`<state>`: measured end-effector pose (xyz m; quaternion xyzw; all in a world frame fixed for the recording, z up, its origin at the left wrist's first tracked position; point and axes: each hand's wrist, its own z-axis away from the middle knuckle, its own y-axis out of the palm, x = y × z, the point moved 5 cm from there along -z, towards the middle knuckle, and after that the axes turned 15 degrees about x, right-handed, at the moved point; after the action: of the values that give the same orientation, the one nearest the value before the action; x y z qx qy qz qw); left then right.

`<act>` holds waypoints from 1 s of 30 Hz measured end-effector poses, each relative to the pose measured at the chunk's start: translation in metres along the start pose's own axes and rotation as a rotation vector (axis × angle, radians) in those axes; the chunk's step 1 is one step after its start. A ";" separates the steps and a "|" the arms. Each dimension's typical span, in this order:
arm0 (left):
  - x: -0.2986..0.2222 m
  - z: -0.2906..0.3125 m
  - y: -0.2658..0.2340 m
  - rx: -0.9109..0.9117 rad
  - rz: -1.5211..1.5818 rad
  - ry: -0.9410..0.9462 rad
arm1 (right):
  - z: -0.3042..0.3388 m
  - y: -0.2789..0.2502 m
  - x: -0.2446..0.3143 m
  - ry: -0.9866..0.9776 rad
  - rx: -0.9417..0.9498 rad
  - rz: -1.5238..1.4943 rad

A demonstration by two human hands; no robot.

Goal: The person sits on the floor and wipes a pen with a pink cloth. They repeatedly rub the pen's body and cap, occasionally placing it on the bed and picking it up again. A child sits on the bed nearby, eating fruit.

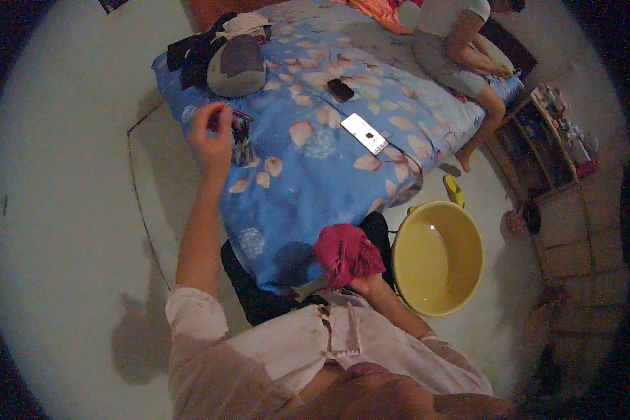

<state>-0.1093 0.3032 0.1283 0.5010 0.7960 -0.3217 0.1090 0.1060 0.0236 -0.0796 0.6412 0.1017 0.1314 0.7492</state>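
Hands: right (pixel 368 283) grips a magenta cloth (pixel 346 253) at 5 o'clock from view centre, bunched up and hiding the fingers. Left (pixel 210 136) at 10, fingers curled beside a small dark item (pixel 241 127); can't tell if it's gripped. Bed (pixel 301 189) fills the middle. White phone (pixel 364 133) at 1, cable running off it toward the bed edge. Black object (pixel 340 90) at 12, grey rounded thing (pixel 239 68) at 11. Yellow basin (pixel 470 262) at 4, near the cloth. Co-worker (pixel 446 50) on the bed at 1.
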 end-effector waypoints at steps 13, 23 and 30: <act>-0.104 0.257 0.076 0.342 0.590 -0.799 | -0.059 0.027 0.009 -0.219 0.091 0.446; -0.118 0.261 0.083 0.829 0.091 -0.579 | -0.052 0.006 -0.004 -0.346 -0.189 0.855; -0.144 0.270 0.088 0.963 0.061 -0.511 | -0.061 0.009 0.031 -0.374 -0.333 0.739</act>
<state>-0.0047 0.0566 -0.0434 0.4229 0.4922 -0.7579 0.0665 0.1152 0.0919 -0.0802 0.5180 -0.2941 0.2867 0.7503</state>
